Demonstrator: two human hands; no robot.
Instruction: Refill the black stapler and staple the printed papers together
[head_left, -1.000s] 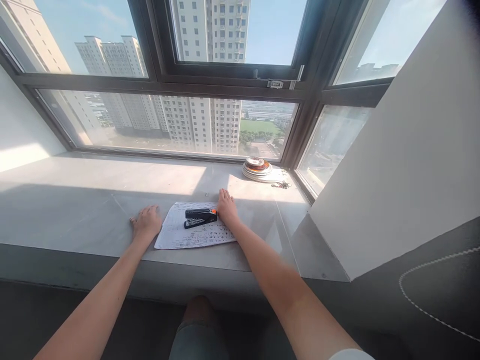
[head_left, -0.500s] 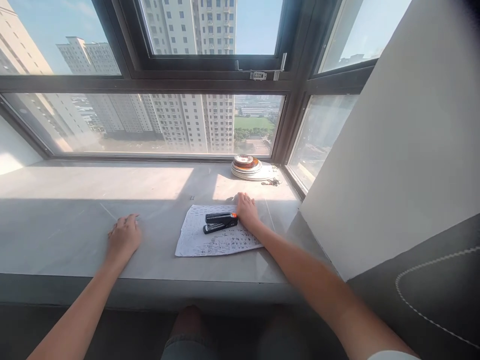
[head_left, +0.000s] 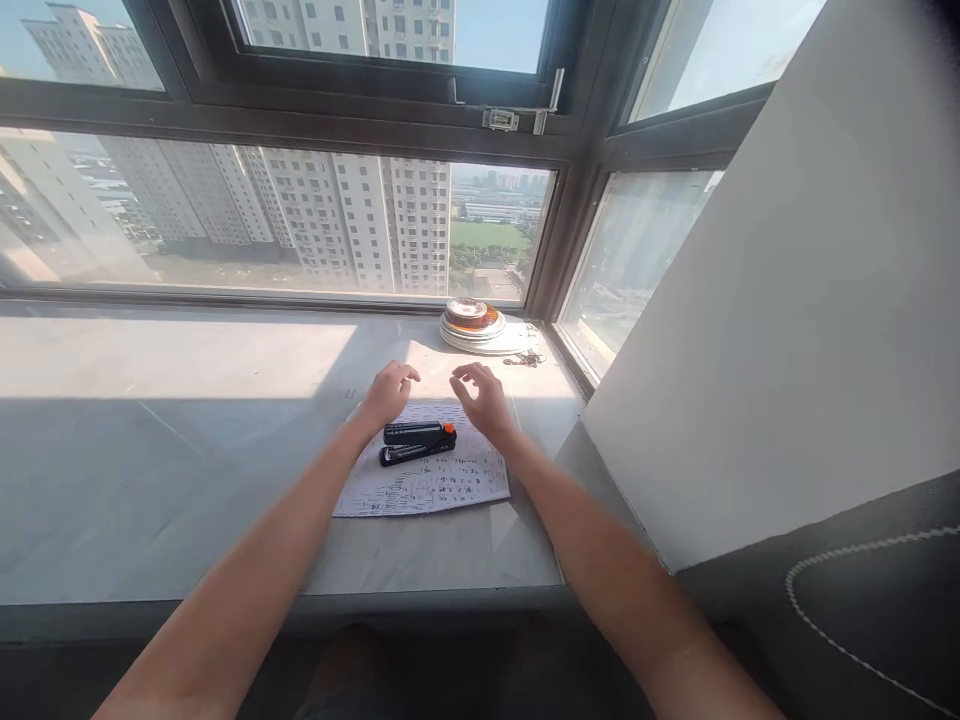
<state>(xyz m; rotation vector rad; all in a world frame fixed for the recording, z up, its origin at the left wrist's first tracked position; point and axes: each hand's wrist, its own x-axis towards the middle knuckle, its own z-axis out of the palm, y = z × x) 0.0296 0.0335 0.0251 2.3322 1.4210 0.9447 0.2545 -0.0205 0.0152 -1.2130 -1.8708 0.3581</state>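
A black stapler (head_left: 420, 441) with an orange-red piece at its right end lies on a white sheet of paper (head_left: 457, 485) covered in dark writing. My left hand (head_left: 390, 391) hovers over the paper's far left edge, just beyond the stapler, fingers loosely bent and apart with nothing seen in them. To the right, my right hand (head_left: 484, 398) is over the paper's far right part, thumb and forefinger curved with a gap between them. It holds nothing that I can see. The two hands face each other, a short space apart.
A stack of round plates or lids (head_left: 474, 328) sits in the window corner, with a small dark tangled item (head_left: 525, 358) beside it. The pale stone sill (head_left: 150, 480) stretches left. A white wall (head_left: 750, 300) slants up on the right, and a beaded cord (head_left: 795, 570) hangs below.
My left hand has come right from the bare sill to the paper's far edge. My right hand has opened from its resting place beside the stapler. The view has shifted slightly right.
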